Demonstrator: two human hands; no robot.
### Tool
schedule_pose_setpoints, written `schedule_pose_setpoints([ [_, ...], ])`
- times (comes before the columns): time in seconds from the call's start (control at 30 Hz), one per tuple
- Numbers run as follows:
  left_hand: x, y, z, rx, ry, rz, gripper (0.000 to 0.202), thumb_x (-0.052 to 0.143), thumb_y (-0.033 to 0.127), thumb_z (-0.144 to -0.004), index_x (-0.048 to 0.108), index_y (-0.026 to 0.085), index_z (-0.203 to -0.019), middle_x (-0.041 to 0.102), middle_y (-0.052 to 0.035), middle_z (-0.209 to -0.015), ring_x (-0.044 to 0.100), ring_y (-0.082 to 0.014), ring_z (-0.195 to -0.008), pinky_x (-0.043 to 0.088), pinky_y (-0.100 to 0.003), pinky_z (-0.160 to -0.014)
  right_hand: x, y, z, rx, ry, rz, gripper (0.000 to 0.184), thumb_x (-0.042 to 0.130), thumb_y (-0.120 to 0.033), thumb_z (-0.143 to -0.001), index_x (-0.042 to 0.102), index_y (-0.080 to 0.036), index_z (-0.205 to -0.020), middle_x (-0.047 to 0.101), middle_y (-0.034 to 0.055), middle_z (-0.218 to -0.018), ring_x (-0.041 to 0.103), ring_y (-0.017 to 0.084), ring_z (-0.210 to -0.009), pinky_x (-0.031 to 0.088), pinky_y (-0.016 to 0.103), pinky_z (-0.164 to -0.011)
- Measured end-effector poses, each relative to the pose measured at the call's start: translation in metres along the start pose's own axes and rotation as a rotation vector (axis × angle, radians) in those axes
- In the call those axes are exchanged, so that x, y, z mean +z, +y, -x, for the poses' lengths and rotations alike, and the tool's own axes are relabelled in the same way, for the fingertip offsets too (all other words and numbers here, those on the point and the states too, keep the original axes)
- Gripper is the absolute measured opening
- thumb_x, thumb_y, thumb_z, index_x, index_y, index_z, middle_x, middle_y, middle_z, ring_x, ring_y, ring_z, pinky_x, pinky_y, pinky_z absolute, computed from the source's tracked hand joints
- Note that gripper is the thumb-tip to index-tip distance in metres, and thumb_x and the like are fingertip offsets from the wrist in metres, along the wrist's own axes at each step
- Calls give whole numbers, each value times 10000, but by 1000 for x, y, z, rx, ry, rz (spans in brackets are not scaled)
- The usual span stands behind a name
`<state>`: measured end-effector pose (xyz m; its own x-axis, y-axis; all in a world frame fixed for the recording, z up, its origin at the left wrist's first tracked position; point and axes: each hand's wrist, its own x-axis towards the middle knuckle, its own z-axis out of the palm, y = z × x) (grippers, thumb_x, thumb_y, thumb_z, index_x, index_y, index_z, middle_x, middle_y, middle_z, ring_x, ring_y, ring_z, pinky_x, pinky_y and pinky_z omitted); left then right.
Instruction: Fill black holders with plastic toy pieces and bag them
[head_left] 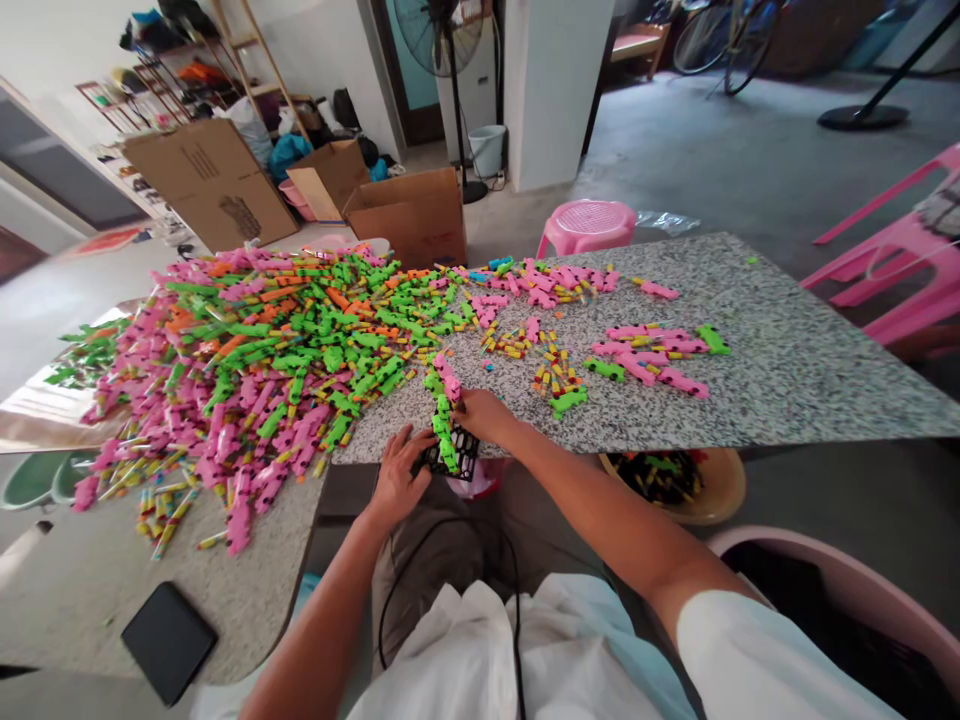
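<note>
1. There are two hands of one person. The left hand (401,475) is at the left side of one black frame (468,455), fingers bent; I cannot tell if they grip it.
2. The right hand (486,415) has its fingers drawn together near the frame's far right corner; what they pinch is hidden.
3. The frame is at the near edge of the table (787,370), between the hands. Over it lies a row of green toys (443,430), too overlapped for counting, with at least one pink toy (450,383) toward the far end.
4. At right, at least five pink toys (682,381) lie with two single green toys (604,369).
5. The heap of toys (270,340) at left is uncountable.
6. One round basin (731,490) contains dark and green pieces; one pink tub (780,548) contains something dark.
</note>
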<state>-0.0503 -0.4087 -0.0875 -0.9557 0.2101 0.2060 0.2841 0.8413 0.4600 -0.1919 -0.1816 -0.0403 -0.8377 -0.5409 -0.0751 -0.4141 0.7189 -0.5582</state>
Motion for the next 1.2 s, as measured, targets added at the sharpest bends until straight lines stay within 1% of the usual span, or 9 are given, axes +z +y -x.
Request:
schedule_pose_setpoints([
  [0.4,0,0,-1,-10,-13,-16,546,535,179,-872,614,276,-1403,621,-66,-1497,348,-333,-1573,268,-650,-1287,6,-5,-6,-9,-28,54,280,544,-328,-1025,778,-177,-1061,785,134,-1073,732,245,-1010,495,284,-860],
  [0.57,0,-3,-1,28,30,-27,495,537,221,-918,607,264,-1406,605,-81,-1514,372,-341,-1559,344,-628,-1257,-8,-7,-6,-47,-107,45,248,589,-323,-995,788,-177,-1025,789,111,-1049,720,238,-1005,497,272,-861],
  [0.63,3,-9,-2,37,49,-33,467,537,262,-942,598,276,-1405,592,-83,-1526,377,-349,-1554,358,-638,-1246,-27,14,0,-64,-40,-22,256,576,-328,-1001,778,-199,-1091,784,84,-1074,707,221,-1012,494,263,-873],
  [0.7,6,-15,-3,43,53,-35,463,547,287,-943,591,292,-1404,596,-74,-1521,374,-349,-1556,352,-641,-1251,-57,52,17,56,143,-42,310,500,-284,-1029,749,-220,-1202,765,77,-1151,690,217,-1057,489,275,-915],
  [0.8,9,-18,-4,51,57,-35,448,540,299,-946,597,288,-1390,605,-75,-1510,361,-353,-1563,341,-650,-1256,-112,125,57,502,469,103,400,401,-210,-1035,707,-183,-1292,703,147,-1281,654,258,-1159,480,341,-982],
  [0.93,10,-15,-3,41,66,-58,456,528,306,-951,587,286,-1403,601,-78,-1516,359,-356,-1565,310,-665,-1267,-151,198,106,883,517,242,392,454,-246,-1022,688,-88,-1295,667,246,-1273,664,317,-1133,485,385,-952],
  [1.0,11,-15,-4,33,67,-65,478,539,307,-939,582,303,-1415,601,-65,-1518,362,-350,-1564,303,-655,-1276,-149,209,116,854,503,280,380,459,-280,-1032,706,-89,-1247,689,239,-1218,671,322,-1107,483,391,-942],
  [1.13,12,-17,-5,25,73,-67,487,550,312,-923,604,310,-1407,609,-55,-1512,375,-349,-1557,314,-645,-1276,-141,208,115,557,455,278,318,481,-280,-1031,741,-156,-1166,735,150,-1158,671,260,-1097,467,333,-962],
  [1.2,12,-17,-5,21,68,-67,488,555,312,-914,619,305,-1398,617,-58,-1503,388,-353,-1549,323,-646,-1271,-150,215,114,546,480,263,341,454,-242,-1034,732,-178,-1222,740,122,-1181,674,231,-1090,469,308,-952],
])
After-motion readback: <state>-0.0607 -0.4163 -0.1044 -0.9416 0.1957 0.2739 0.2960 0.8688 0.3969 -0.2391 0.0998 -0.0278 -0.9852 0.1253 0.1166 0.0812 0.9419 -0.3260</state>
